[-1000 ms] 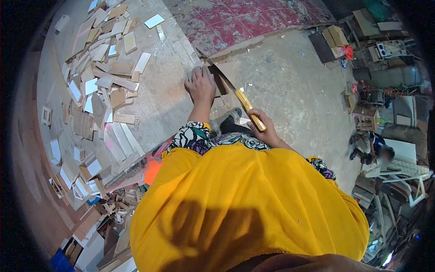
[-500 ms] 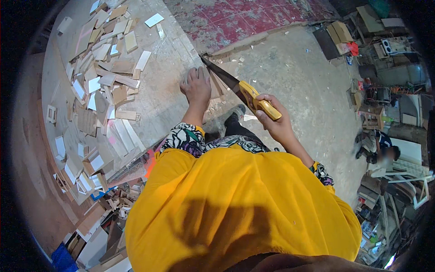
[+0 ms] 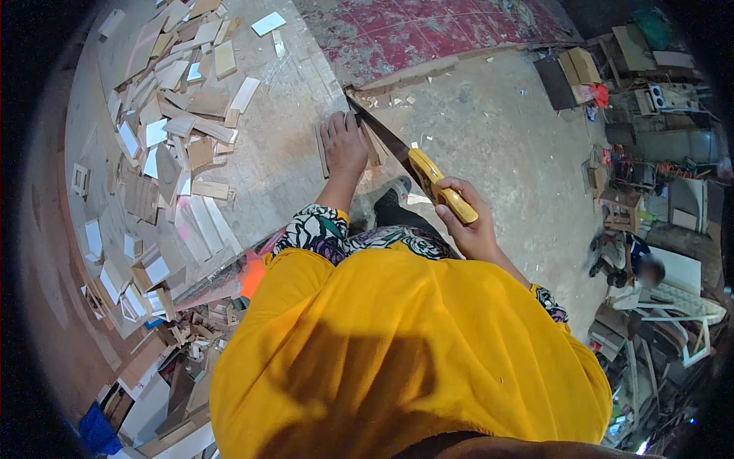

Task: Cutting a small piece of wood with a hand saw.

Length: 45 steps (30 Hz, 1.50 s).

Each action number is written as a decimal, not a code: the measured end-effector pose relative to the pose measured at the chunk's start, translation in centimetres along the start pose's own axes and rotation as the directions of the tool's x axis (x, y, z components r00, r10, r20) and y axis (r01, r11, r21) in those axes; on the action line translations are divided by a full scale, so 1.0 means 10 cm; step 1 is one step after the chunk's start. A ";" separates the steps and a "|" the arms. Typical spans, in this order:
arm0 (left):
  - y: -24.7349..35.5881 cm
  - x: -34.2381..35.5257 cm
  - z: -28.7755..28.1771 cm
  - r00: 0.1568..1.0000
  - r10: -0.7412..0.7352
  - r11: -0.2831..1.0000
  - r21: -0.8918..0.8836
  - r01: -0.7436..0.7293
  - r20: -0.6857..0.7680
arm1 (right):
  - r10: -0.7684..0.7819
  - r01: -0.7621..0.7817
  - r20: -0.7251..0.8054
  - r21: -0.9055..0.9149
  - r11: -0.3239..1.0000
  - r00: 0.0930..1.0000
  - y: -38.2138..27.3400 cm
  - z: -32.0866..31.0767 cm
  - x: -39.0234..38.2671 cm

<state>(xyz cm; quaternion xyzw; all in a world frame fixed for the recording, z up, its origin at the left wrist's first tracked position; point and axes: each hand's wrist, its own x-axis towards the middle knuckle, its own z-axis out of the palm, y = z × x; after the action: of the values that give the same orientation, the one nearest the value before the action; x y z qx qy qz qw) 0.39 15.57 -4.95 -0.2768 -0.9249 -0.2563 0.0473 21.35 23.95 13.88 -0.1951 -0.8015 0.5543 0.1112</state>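
Clearly, the nearest trouble sits between the two hands: the right hand [image 3: 468, 214] is wrapped around the yellow handle [image 3: 430, 174] of a saw [image 3: 386, 131], whose dark blade slants away toward the table's far corner, and the left hand [image 3: 345, 149] lies open, palm down, over a wooden strip [image 3: 322, 149] at the table edge, its fingertips just beside the steel. Should the blade jump sideways, it could catch those fingers; a strip that rocks or slides under a hand merely laid on top could bring that about. Whether the teeth touch wood is too small to tell. The shoe [image 3: 399, 185] below the handle would be exposed if the saw dropped. The table [image 3: 279, 145] itself is pale, scuffed and dusty, and a heap of offcuts [image 3: 206, 103] covers much of its left part; pieces near its rim might tumble if the top shook. Beyond lies a grey floor [image 3: 505, 138] with scattered chips, then worn red tiles [image 3: 428, 34]. Far to the right, another person [image 3: 636, 256] is bent low among boards, near a pale frame [image 3: 697, 346], with cardboard boxes [image 3: 582, 67] further up.
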 end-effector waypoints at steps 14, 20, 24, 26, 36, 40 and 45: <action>0.01 -0.01 -0.02 0.998 0.043 0.997 0.057 -0.046 0.048 | -0.060 0.070 0.088 -0.119 0.990 0.994 -0.12 0.15 0.53; 0.04 -0.02 -0.04 1.000 -0.014 0.997 0.079 0.015 -0.005 | 0.030 -0.025 0.121 -0.049 0.999 0.992 -0.04 0.18 0.44; 0.01 -0.02 0.08 0.999 -0.021 0.997 0.073 0.019 0.024 | 0.068 -0.065 0.076 -0.037 0.997 0.995 -0.07 0.16 0.25; -0.03 0.01 0.14 0.999 -0.047 0.979 0.198 0.051 -0.023 | 0.098 -0.096 0.050 -0.057 0.994 0.994 -0.06 0.10 0.09; -0.01 0.03 0.07 0.996 -0.072 0.986 0.146 0.079 -0.051 | 0.148 -0.154 0.077 0.072 0.985 0.986 -0.09 -0.11 -0.09; -0.03 0.02 0.06 0.998 -0.053 0.988 0.141 0.055 -0.015 | 0.071 -0.070 0.080 -0.019 0.997 0.994 -0.11 -0.13 -0.09; -0.05 -0.01 0.06 1.000 -0.012 0.990 0.141 0.009 0.019 | 0.186 -0.192 0.076 0.082 0.978 0.980 -0.15 -0.17 -0.15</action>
<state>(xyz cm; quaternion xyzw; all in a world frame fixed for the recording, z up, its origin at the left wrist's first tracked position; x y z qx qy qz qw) 0.30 15.49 -5.74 -0.2705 -0.9426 -0.1877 0.0562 23.05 24.23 15.95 -0.2464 -0.7572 0.6037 0.0393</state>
